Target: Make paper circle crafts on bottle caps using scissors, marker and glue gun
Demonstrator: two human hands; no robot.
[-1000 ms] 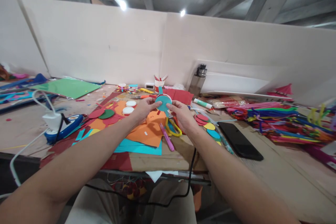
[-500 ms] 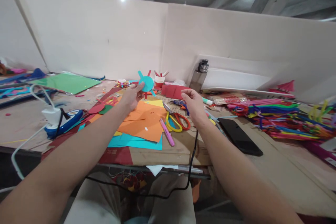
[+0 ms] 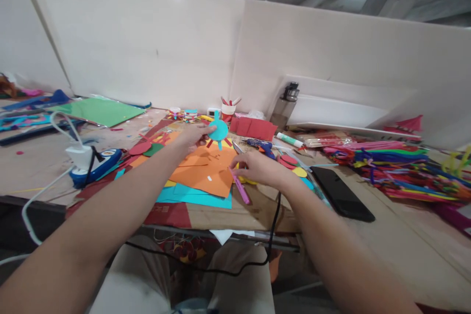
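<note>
My left hand [image 3: 196,137] is closed, pinching a light-blue paper disc [image 3: 218,131] by its left edge, held up above the table. Blue and red paper strips stick out around the disc. My right hand [image 3: 253,167] reaches low over the table, palm down, with its fingers slightly apart at the upper end of a pink marker [image 3: 241,190]. The marker lies on the cardboard beside orange paper sheets [image 3: 217,181]. Scissors lie under my right hand, their blades [image 3: 236,147] showing past it and their handles mostly hidden.
Blue sheets [image 3: 195,198] lie under the orange ones. A hot glue gun [image 3: 267,147], red paper [image 3: 253,128], a glue stick [image 3: 290,139] and a cup of pens [image 3: 228,108] stand or lie behind. A phone [image 3: 342,194] and pipe cleaners [image 3: 390,157] are right; a power strip [image 3: 97,167] is left.
My right hand has come down and left from near the red paper to the pink marker and scissors. The disc in my left hand has turned and dropped slightly.
</note>
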